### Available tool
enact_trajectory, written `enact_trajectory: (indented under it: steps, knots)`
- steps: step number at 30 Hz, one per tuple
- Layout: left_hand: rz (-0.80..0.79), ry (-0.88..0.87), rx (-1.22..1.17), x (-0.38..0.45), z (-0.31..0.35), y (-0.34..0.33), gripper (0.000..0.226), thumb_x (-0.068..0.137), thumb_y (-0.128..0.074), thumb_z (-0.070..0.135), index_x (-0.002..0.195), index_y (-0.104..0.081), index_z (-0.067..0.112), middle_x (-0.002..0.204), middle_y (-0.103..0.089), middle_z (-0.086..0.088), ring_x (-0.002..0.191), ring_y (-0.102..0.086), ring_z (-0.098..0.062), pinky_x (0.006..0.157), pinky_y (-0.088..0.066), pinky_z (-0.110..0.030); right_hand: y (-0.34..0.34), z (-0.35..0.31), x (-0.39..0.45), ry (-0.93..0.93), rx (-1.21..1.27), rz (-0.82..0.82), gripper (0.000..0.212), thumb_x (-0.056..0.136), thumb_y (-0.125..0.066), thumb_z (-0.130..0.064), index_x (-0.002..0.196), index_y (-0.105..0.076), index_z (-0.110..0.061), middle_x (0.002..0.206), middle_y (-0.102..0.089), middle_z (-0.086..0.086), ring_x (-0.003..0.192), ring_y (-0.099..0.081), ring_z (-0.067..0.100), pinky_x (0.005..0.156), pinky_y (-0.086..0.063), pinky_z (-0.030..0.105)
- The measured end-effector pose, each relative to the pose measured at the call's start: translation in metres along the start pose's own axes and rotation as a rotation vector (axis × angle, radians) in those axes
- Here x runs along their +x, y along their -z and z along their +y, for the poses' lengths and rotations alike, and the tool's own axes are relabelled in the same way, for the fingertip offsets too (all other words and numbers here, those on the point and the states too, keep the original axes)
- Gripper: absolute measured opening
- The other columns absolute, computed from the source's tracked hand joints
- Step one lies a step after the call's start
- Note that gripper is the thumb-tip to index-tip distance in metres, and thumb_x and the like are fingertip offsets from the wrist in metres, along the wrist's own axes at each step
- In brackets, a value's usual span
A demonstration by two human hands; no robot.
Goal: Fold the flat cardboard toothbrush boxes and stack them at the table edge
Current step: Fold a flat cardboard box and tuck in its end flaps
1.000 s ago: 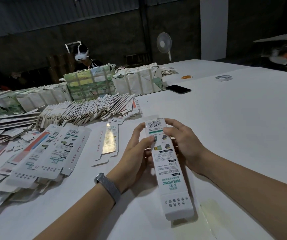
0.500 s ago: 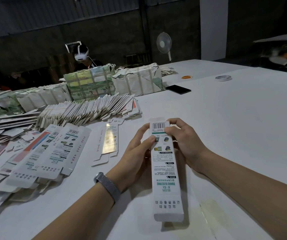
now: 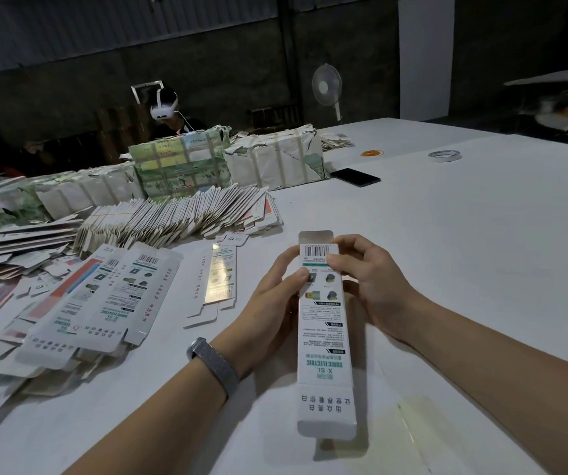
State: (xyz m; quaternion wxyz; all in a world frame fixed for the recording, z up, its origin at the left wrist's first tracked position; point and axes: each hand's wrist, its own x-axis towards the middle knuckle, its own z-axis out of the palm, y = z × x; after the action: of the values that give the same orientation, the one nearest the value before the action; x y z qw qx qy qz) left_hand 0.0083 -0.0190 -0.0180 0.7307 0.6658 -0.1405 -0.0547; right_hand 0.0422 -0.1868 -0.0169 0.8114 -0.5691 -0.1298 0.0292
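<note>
Both hands, the left hand and right hand, pinched the box near its far flap, which probably wanted tucking squarely while the sides stayed pressed.

Big white table, pretty loaded on the left: fanned row of flat cardboard box blanks, strapped paper-wrapped bundles, black phone, a tape roll further back.

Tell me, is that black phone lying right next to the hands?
No. The black phone lies far back on the table, beside the wrapped bundles, well away from both hands.
</note>
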Motion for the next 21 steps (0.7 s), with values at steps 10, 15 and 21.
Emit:
enact_trajectory:
  steps: [10, 15, 21]
  knots:
    - [0.098, 0.022, 0.027, -0.0013, 0.0043, -0.0068, 0.031, 0.106, -0.044, 0.019, 0.135, -0.044, 0.031, 0.109, -0.069, -0.025, 0.093, -0.058, -0.035, 0.084, -0.049, -0.045, -0.0009, -0.0003, -0.0009, 0.045, -0.034, 0.008, 0.022, 0.095, -0.061, -0.002, 0.101, -0.055, -0.022, 0.103, -0.066, 0.011, 0.076, -0.071, 0.025, 0.059, -0.055, 0.032]
    - [0.059, 0.001, 0.044, -0.0004, 0.0011, -0.0038, 0.039, 0.106, -0.044, 0.019, 0.143, -0.043, 0.030, 0.120, -0.071, -0.018, 0.102, -0.068, -0.033, 0.086, -0.055, -0.042, -0.0021, -0.0026, -0.0023, 0.042, -0.035, 0.007, 0.027, 0.094, -0.061, 0.000, 0.106, -0.055, -0.024, 0.118, -0.062, 0.020, 0.078, -0.069, 0.027, 0.058, -0.055, 0.030]
    - [0.062, 0.011, -0.031, 0.0000, -0.0008, -0.0022, 0.029, 0.106, -0.046, 0.019, 0.131, -0.053, 0.031, 0.108, -0.062, -0.027, 0.095, -0.045, -0.039, 0.084, -0.036, -0.052, -0.0010, -0.0026, -0.0023, 0.020, -0.031, -0.012, 0.027, 0.096, -0.058, 0.000, 0.114, -0.063, -0.020, 0.108, -0.070, 0.008, 0.075, -0.071, 0.020, 0.059, -0.055, 0.029]
